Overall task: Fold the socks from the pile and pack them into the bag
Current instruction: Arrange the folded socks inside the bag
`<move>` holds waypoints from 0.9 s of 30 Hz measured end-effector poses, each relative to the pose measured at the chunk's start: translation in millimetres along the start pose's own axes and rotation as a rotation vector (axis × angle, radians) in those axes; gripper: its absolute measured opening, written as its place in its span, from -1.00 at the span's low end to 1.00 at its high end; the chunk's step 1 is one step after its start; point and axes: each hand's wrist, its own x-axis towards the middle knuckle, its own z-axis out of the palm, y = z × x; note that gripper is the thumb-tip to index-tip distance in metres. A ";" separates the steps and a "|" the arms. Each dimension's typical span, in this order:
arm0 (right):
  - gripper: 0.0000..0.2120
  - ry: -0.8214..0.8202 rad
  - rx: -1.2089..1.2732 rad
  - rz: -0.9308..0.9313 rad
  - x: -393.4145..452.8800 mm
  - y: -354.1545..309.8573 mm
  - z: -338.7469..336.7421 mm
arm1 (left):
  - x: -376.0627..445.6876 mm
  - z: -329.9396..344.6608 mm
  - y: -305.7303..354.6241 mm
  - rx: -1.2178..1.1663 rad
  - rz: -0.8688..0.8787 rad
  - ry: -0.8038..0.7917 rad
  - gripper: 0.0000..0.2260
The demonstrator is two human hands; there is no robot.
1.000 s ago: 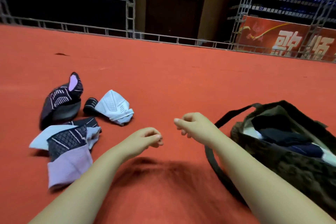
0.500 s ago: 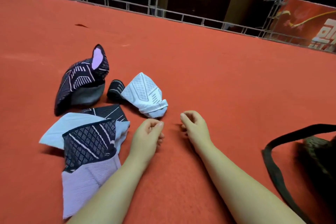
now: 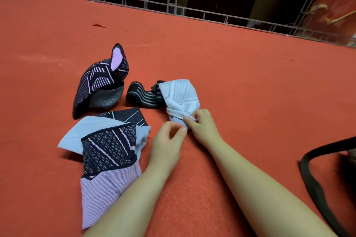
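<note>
Your right hand pinches cuff of white sock on carpet. Your left hand beside it, fingers loosely curled, holding nothing. Sock pile left. Bag strap far right.

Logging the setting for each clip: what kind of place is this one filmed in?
Probably a raised stage or platform in a hall or arena: red carpet covers the floor, a metal truss railing runs along its far edge, and a red banner hangs beyond. Not a home.
</note>
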 end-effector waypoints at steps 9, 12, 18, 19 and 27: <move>-0.71 0.003 0.466 0.097 -126.0 -28.2 -40.8 | -12.1 4.4 4.7 -0.109 -0.003 -0.340 -0.50; -0.70 -0.091 0.529 0.107 -134.8 -28.2 -49.6 | -15.3 7.5 4.4 -0.113 -0.008 -0.395 -0.49; -0.62 0.312 0.700 0.026 -121.0 -15.4 -70.9 | -21.2 6.2 4.4 -0.126 -0.002 -0.466 -0.46; -0.58 0.367 0.598 -0.069 -117.9 -10.4 -74.5 | -22.5 5.7 4.9 -0.127 -0.010 -0.505 -0.44; -0.47 -0.259 0.432 -0.002 -110.8 -2.3 -66.9 | -32.5 11.5 11.4 -0.123 -0.049 -0.711 -0.30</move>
